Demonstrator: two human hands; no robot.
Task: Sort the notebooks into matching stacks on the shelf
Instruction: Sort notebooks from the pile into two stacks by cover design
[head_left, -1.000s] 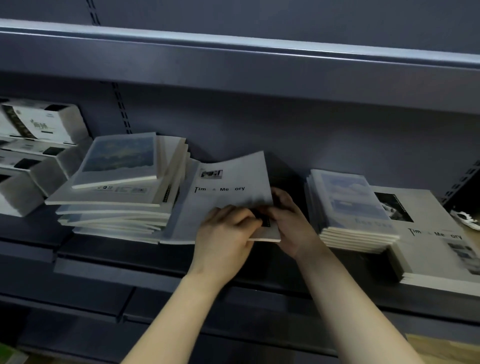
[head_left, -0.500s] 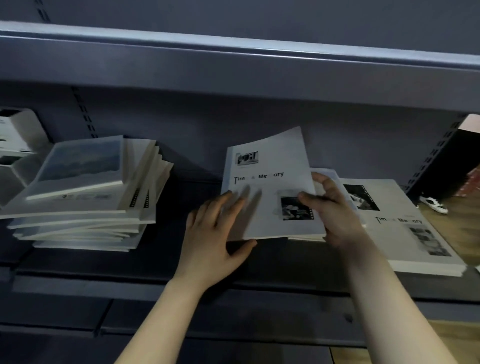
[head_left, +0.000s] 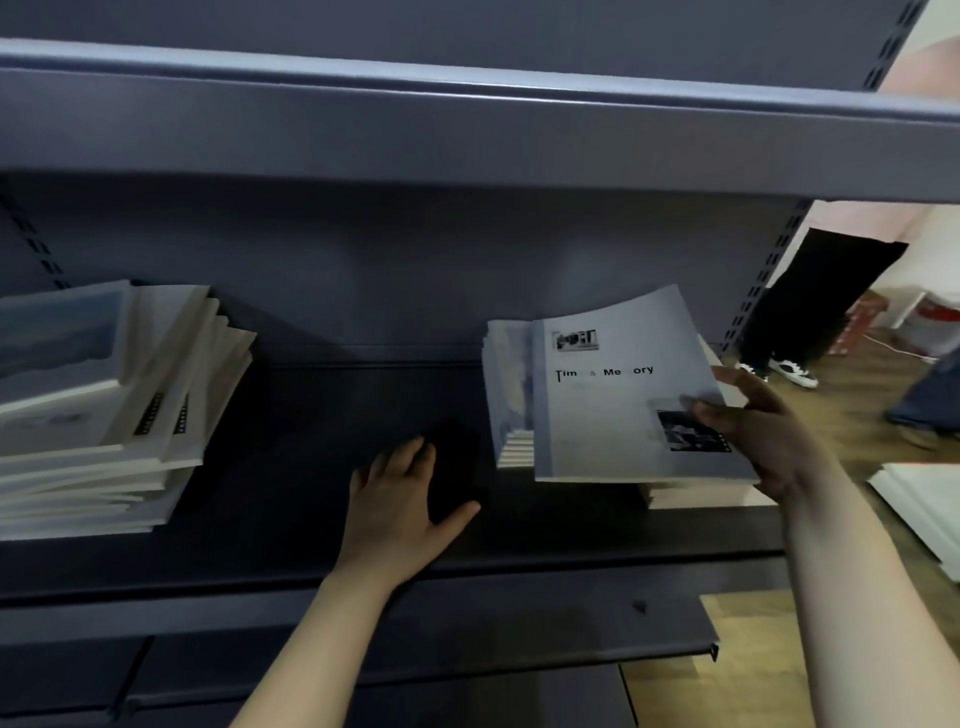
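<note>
My right hand grips the right edge of a white "Time & Memory" notebook, held flat just above the matching stack at the right end of the dark shelf. A stack of blue-cover notebooks stands directly left of it, partly hidden by the held notebook. My left hand rests palm down on the bare shelf with fingers apart, holding nothing. A tall mixed pile of notebooks lies at the left end.
The upper shelf overhangs close above. Past the shelf's right upright, a person's legs and white shoes stand on the wooden floor. Something white lies low at the right edge.
My right hand carried the "Time & Memory" notebook rightwards, over the right-hand stacks. My left hand let go of it and dropped flat onto the shelf. The view swung right.
</note>
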